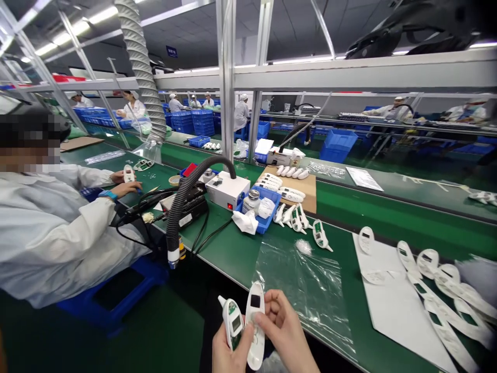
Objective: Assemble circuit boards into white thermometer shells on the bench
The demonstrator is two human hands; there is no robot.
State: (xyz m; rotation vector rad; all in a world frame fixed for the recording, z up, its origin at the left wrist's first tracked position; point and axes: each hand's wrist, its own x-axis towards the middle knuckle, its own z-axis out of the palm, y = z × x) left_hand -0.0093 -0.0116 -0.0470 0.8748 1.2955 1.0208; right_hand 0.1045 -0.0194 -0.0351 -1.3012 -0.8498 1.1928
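Observation:
My left hand is closed around a white ear thermometer body, tip pointing up, with a green circuit board and small screen exposed. Right beside it, a white thermometer front cover with a dark window stands upright in my right hand. My right thumb presses on the cover's face, and my left thumb also reaches its edge. The cover and body are side by side and look apart at the top. Beyond my hands, a clear plastic bag lies flat on the green bench.
Several loose covers lie at the right, some on a white sheet. Open thermometer bodies rest ahead, near a blue tray holding a bottle. A black hose arches beside a white box. A co-worker sits left.

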